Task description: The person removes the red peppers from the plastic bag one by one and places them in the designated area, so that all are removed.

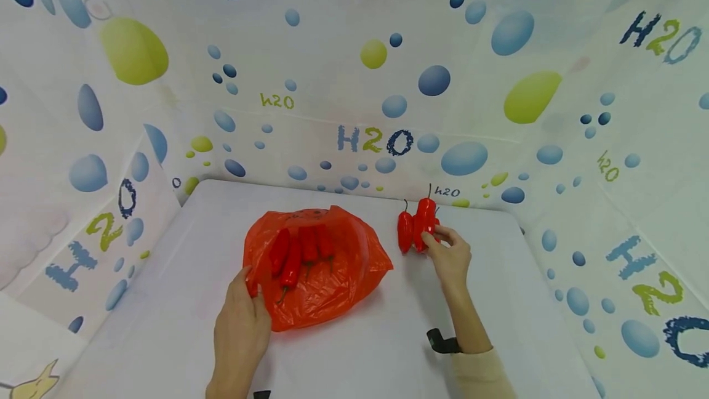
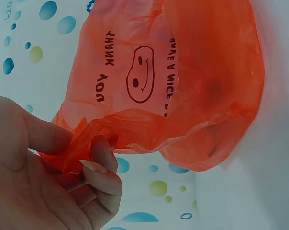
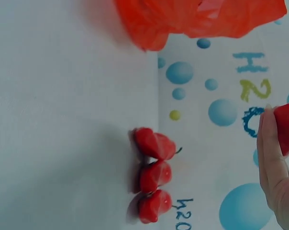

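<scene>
Red plastic bag [image 1: 354,288] holds several peppers [image 1: 291,263]; at its eight o'clock the left hand [image 1: 240,325] pinches the rim between thumb and curled fingers. Toward two o'clock, the right hand [image 1: 451,254], fingers seemingly nearly closed, grips another pepper [image 1: 425,214] near three loose ones [image 3: 155,176].

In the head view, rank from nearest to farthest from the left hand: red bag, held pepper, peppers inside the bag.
1. Red bag: left edge gripped by the left hand.
2. Peppers inside the bag: beyond that edge.
3. Held pepper: off right, in the right hand.
</scene>
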Available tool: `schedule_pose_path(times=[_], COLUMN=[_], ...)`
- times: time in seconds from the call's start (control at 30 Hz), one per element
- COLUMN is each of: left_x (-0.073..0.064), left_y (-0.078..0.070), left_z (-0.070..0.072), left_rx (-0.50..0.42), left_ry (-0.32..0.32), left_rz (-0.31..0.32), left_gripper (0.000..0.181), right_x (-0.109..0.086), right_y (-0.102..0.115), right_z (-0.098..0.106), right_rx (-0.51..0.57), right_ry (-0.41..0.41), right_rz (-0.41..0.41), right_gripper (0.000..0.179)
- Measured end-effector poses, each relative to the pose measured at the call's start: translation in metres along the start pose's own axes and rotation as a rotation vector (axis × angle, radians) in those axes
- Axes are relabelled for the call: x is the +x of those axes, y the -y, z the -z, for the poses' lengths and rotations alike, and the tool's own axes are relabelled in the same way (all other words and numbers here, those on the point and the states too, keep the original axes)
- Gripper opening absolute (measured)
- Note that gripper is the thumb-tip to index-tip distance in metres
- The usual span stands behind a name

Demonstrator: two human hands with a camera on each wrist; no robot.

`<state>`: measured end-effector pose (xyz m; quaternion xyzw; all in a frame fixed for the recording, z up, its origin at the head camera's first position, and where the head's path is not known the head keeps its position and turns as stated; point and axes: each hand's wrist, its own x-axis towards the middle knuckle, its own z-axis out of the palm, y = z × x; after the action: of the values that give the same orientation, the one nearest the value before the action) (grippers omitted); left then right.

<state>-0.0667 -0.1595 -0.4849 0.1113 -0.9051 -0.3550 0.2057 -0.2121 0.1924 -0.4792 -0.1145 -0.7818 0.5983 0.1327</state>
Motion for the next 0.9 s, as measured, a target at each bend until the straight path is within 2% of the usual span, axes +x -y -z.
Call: schedule_pose_path(times=[0.13,0.4,0.63,0.9], left_x=[0.001,0.003,0.001,0.001], left_y=[0.0,-0.003,-0.004,-0.004], left_z=[0.0,0.0,-0.001,-0.003], left_rx=[0.002,0.013,0.007,-0.001], left_ry=[0.013,0.08,0.043,0.065], left_rz=[0.001,0.047,0.032,0.047], left_gripper=[0.046,0.048,0.046,0.046], right_x=[0.007,0.024,0.04,0.054], right_y=[-0.007,-0.021,-0.038,-0.054], right_z=[0.004,0.014,0.023,0.032], right_rx=[0.002,-0.024,-0.011,-0.024], right_ry=[0.005,0.013,-0.003,-0.006], right_rz=[-0.01,-0.086,-0.12,-0.162], right_gripper=[0.035,0.042,0.044,0.047])
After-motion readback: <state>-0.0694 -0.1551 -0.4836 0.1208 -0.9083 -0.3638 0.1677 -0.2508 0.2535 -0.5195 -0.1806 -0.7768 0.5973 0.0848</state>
